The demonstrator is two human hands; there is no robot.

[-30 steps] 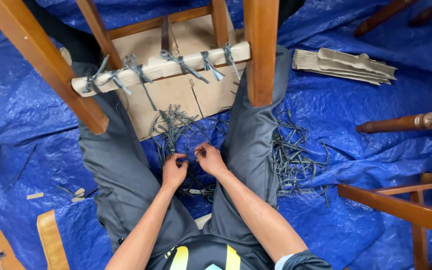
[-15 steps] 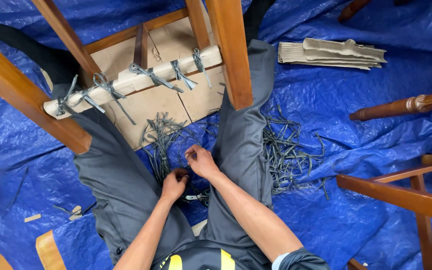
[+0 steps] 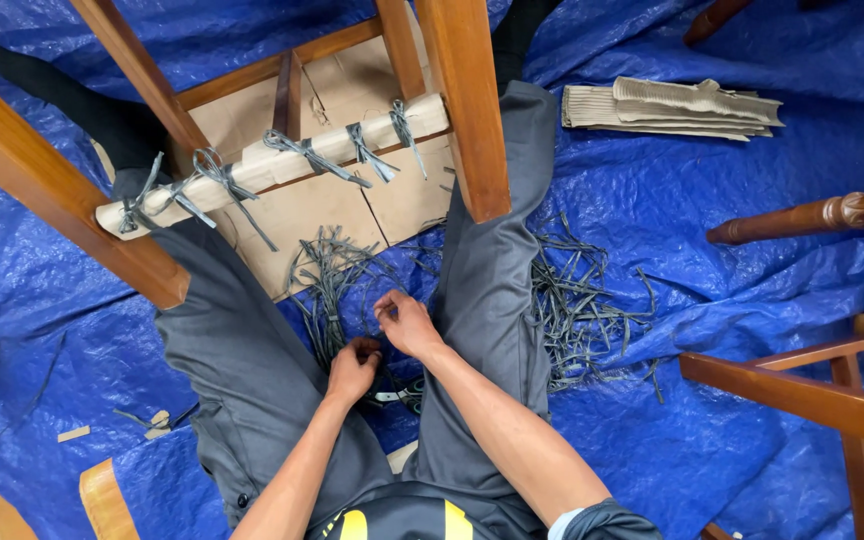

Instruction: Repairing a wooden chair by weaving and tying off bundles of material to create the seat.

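Pinching grey flat cord strands (image 3: 337, 285) between your knees, your left hand (image 3: 352, 368) and right hand (image 3: 407, 322) are both closed on them. You seem to be sorting one strand; next, free it cleanly from the tangle just ahead, below the cord-tied wooden chair rail (image 3: 282, 165).

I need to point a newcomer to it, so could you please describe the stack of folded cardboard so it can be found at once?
Start from the blue plastic tarp covering the floor and look past the upturned wooden chair frame to the upper right. There lies the flat tan stack of folded cardboard, alone on the tarp; unlike the cardboard under the chair, it is layered and uncovered.
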